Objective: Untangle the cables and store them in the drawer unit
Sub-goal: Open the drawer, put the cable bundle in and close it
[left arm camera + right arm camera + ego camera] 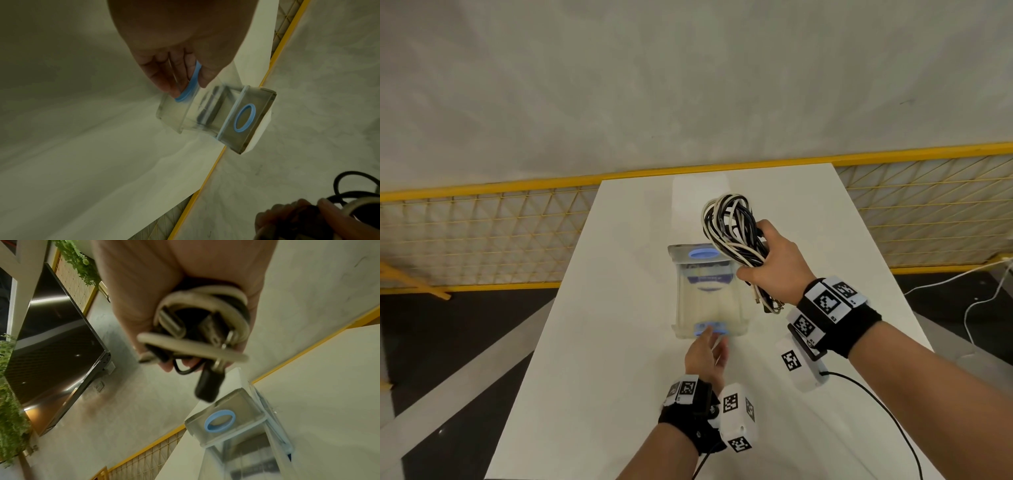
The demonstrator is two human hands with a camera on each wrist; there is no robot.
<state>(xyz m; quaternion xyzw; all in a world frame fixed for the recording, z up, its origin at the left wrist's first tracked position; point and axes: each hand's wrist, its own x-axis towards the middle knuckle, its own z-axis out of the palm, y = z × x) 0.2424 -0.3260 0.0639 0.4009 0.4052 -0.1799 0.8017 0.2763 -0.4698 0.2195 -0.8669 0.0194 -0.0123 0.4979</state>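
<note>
Fingers [174,81] of the left hand [705,353] pinch the blue ring handle [188,86] of the clear drawer [705,308], pulled out to make room. Above the drawer, the right hand [774,270] squeezes the black and white cables [729,226], likely ready to drop in.

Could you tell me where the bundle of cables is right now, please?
In the head view, the bundle of cables is gripped in the right hand, raised just right of the drawer unit on the white table.
</note>
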